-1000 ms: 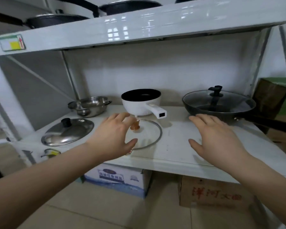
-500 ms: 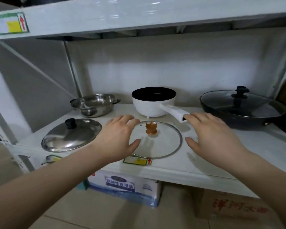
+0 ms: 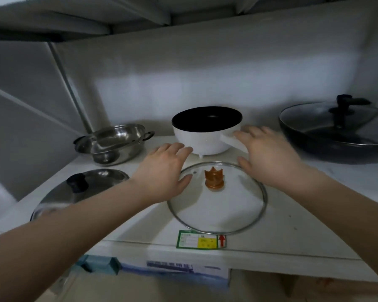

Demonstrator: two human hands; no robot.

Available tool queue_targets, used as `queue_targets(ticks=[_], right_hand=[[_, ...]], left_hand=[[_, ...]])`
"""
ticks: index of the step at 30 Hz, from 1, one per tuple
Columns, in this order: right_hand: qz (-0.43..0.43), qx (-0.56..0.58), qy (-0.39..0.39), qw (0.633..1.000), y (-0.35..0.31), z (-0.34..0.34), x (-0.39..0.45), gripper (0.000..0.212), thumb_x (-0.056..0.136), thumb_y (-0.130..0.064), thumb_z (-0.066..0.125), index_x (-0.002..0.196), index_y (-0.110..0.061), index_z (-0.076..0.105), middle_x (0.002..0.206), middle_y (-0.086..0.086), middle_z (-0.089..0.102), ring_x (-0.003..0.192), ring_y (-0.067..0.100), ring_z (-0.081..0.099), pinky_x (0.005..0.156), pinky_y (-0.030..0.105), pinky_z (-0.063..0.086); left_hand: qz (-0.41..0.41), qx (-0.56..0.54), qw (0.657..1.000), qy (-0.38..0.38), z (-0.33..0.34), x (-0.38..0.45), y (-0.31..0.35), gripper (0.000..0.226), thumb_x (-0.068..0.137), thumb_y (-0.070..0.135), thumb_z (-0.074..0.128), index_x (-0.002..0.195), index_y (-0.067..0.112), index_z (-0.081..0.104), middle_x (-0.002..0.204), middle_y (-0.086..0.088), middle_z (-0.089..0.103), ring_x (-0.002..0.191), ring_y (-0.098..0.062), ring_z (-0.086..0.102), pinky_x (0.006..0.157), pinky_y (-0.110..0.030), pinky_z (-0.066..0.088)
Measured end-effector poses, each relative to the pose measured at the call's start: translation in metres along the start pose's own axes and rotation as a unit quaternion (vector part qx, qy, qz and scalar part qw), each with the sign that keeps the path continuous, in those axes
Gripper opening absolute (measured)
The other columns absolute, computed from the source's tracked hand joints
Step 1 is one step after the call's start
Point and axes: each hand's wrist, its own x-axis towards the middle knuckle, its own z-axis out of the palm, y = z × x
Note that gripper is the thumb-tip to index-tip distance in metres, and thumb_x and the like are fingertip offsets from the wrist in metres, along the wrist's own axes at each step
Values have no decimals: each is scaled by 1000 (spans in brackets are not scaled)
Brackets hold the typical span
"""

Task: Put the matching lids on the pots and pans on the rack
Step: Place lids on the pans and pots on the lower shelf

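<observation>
- Glass lid with a steel rim lies flat on the white rack shelf, near its front edge; its amber crown-shaped knob stands upright at the centre
- White saucepan with a dark interior stands uncovered just behind the lid, its white handle pointing to the right and forward
- Left hand: fingers straight and loosely spread, holding nothing; it hovers over the lid's left rim, fingertips close to the saucepan's lower wall; contact with either cannot be told from this angle
- Right hand: fingers extended and spread wide, holding nothing; it sits over the saucepan handle and the lid's back-right rim, hiding most of the handle; edges blurred
- Steel pot with two side handles stands uncovered at the back left
- Steel lid with a black knob lies on the shelf in front of the steel pot, partly hidden by the left forearm
- Black wok at the far right, well apart from the saucepan, already carries a glass lid with a black knob
- Green, yellow and red label is stuck at the shelf's front edge, just below the glass lid
- A blue-and-white carton shows beneath the shelf
</observation>
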Motion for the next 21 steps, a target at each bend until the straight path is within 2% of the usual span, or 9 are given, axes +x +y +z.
queue_targets(ticks=[2,5,8,12,16,19,21], right_hand=[[18,-5,-8,1000,9,6,4,59,85,-31,54,140,-21,36,143,10,42,126,32,41,104,39,34],[45,-5,-45,998,18,16,12,62,87,-36,52,143,-21,31,139,12,44,122,34,45,100,39,39],[64,11,-93,994,24,26,20,64,89,-38,50,146,-22,25,136,14,46,118,34,50,91,39,44],[72,13,-109,991,32,41,31,59,91,-31,47,145,-24,25,124,16,51,108,36,56,82,39,46],[67,17,-114,991,37,47,40,57,93,-27,43,146,-28,23,122,18,51,104,38,57,79,38,45],[63,15,-106,992,39,51,40,55,94,-26,42,146,-28,23,120,19,51,102,37,57,75,37,43],[60,19,-103,993,40,52,41,54,94,-25,41,145,-30,24,118,19,51,101,37,57,74,36,41]], left_hand=[[9,-10,1000,-12,9,8,6,65,89,47,47,144,18,29,147,-5,40,131,-26,42,108,-35,33],[16,-75,995,-64,26,26,18,68,88,50,49,145,20,27,145,-6,42,123,-27,50,99,-36,44],[-3,-136,984,-119,40,43,30,66,86,49,53,142,22,30,136,-8,47,115,-29,55,91,-36,46],[10,-134,974,-180,51,54,37,56,88,44,53,135,17,40,125,-12,50,107,-29,56,90,-36,45],[47,-154,972,-173,53,57,38,32,92,30,50,114,6,55,112,-16,57,85,-16,39,89,-32,44],[66,-135,974,-171,49,51,37,32,94,28,48,116,6,54,114,-16,57,83,-15,35,86,-32,42],[77,-117,976,-167,40,42,32,32,93,29,49,117,8,53,115,-15,56,84,-18,41,82,-29,41]])
